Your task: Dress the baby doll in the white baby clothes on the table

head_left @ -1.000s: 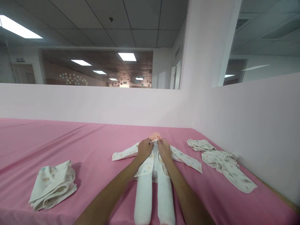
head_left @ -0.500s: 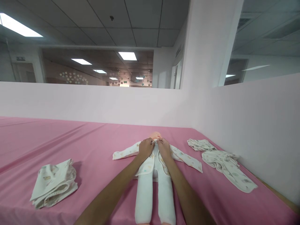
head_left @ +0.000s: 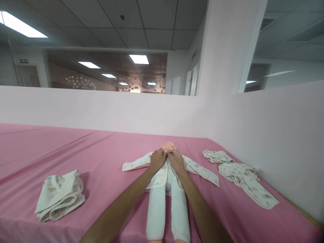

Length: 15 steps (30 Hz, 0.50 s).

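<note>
A baby doll lies on its back, its feet toward me, dressed in white leggings and a white printed baby jacket. The jacket's sleeves stretch out to both sides and its front hangs apart lower down. At the doll's neck, my left hand is closed on one side of the jacket collar. My right hand pinches the collar's other side, and the fingertips of both hands meet there. Whatever fastening lies between the fingers is too small to make out.
On the left of the pink sheet lies a folded printed cloth. Crumpled printed baby clothes lie to the right, near the wall. A low white wall with windows borders the far side and the right.
My right hand has moved slightly left, bringing its fingertips closer to my left hand at the collar. The view has shifted a little; the doll and clothes stay put.
</note>
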### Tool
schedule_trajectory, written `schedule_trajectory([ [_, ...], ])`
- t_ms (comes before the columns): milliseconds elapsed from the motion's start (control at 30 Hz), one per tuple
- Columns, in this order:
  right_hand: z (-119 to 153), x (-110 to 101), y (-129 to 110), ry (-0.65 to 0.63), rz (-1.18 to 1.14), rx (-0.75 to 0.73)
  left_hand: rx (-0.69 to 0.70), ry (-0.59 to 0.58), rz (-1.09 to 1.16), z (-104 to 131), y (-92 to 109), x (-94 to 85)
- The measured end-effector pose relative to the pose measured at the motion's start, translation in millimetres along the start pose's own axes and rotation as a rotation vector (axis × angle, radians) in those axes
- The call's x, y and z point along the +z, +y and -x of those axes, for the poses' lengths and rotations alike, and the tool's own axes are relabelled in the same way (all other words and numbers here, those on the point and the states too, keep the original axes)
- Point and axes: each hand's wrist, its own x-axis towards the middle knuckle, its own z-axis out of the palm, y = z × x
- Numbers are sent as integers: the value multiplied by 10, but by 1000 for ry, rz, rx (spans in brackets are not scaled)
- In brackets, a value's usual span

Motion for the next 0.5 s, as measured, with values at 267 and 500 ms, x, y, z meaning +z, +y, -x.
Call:
schedule_trajectory([
  [267,34,0,-25,-41,-6,-35,13,-67,325,-67,-129,45],
  [500,30,19,68,-29,-56,0,-15,-69,443,-130,-182,154],
])
